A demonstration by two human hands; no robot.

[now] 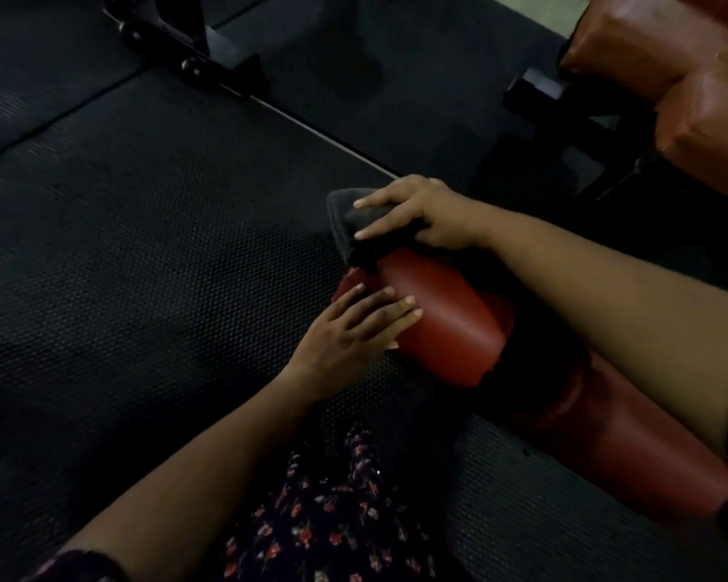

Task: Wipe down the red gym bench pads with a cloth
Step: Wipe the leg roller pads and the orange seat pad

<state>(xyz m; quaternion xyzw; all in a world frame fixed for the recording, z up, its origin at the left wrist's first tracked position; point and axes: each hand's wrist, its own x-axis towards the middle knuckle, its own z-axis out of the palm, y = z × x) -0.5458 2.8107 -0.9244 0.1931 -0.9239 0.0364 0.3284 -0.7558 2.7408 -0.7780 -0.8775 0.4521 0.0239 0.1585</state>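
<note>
A red roller pad [446, 321] lies low over the floor in the middle of the head view. A second red roller pad [623, 447] continues behind it to the lower right. My right hand [412, 216] presses a dark grey cloth [354, 222] onto the far end of the near pad, fingers stretched over the cloth. My left hand [354, 333] rests flat on the pad's near side with straight fingers. A larger red bench pad [690, 90] shows at the top right.
Black textured rubber flooring [144, 254] covers the ground. A black machine frame with bolts [194, 48] stands at the top left. Dark bench legs [564, 115] sit under the large pad. My floral-patterned clothing [337, 522] fills the bottom middle.
</note>
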